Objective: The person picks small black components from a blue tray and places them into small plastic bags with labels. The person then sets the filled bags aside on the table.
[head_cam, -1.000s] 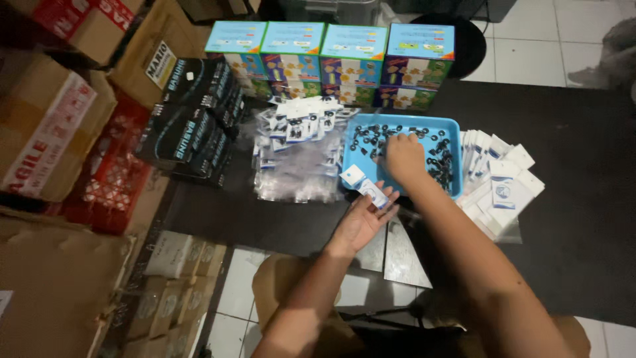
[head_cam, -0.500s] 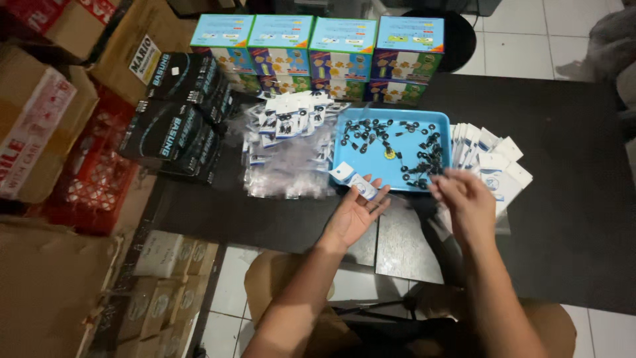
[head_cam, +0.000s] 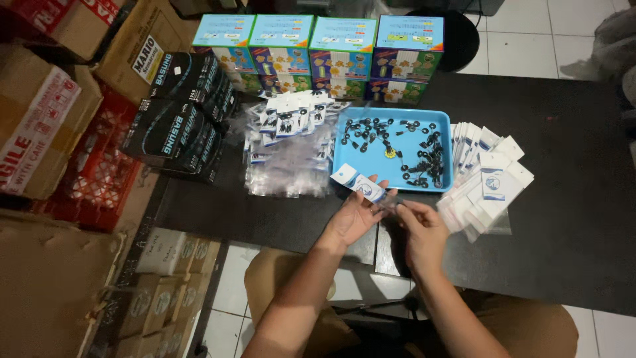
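I see my left hand (head_cam: 354,215) palm-up just off the near edge of the blue tray (head_cam: 344,149), fingers loosely curled and closed on a small clear packet with a white and blue card (head_cam: 360,183); the card end sticks out past the fingertips toward the tray's near-left corner, while the clear end runs across the fingers toward my other hand. My right hand (head_cam: 419,229) sits just beside it over the near edge of the black desk (head_cam: 563,219), thumb and forefinger pinched together at the clear end of that packet; whether they also clamp one of the small black parts I cannot tell, the spot is too small and dark. The tray lies mid-desk and holds loose small black rings and clips (head_cam: 424,159). Against the tray's right side a fanned stack of empty carded packets (head_cam: 487,182) lies, near my right hand but not touching it. Left of the tray a heap of filled packets (head_cam: 291,139) spreads over clear bags. Along the far edge stand four colourful boxes (head_cam: 318,50), and black cartons (head_cam: 179,113) lean at the left edge.
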